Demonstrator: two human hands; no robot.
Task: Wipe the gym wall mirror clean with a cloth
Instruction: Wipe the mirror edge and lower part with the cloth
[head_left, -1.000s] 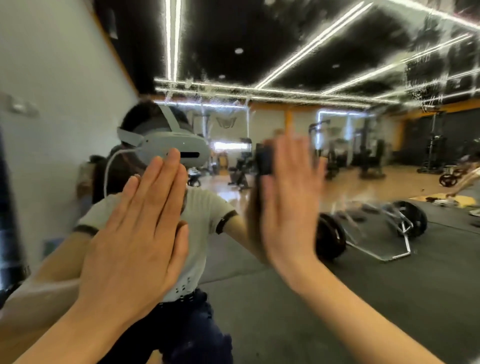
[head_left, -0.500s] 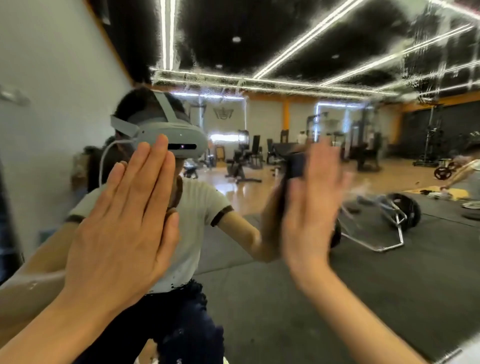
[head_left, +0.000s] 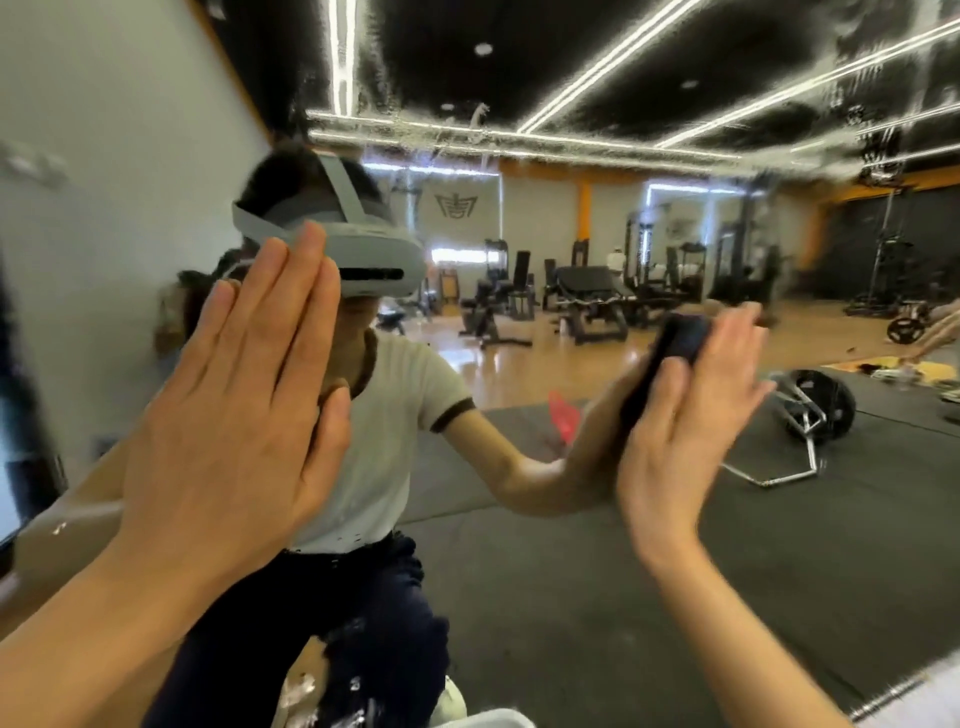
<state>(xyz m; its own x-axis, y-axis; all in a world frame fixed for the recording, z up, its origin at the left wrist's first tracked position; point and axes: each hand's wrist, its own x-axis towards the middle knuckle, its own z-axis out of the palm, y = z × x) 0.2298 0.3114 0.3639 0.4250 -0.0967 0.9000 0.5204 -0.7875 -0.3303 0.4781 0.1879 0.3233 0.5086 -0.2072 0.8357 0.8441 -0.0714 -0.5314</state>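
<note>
Both hands flat on mirror (head_left: 597, 597): left hand (head_left: 228, 415) braces bare mid-left, right hand (head_left: 691, 415) presses dark cloth (head_left: 670, 358) mid-right to wipe.

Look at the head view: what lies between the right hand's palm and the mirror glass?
A dark cloth, pressed flat against the mirror by the right hand. The head view shows it.

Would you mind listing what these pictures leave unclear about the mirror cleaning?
- Cloth: head view, mostly hidden behind the right hand; only a dark, blurred edge shows.
- Left hand: its palm faces the mirror, so contact cannot be confirmed.
- Mirror's remaining dirt: smears show near the top, but motion blur hides finer marks.
- White object: cut off by the bottom edge.
</note>
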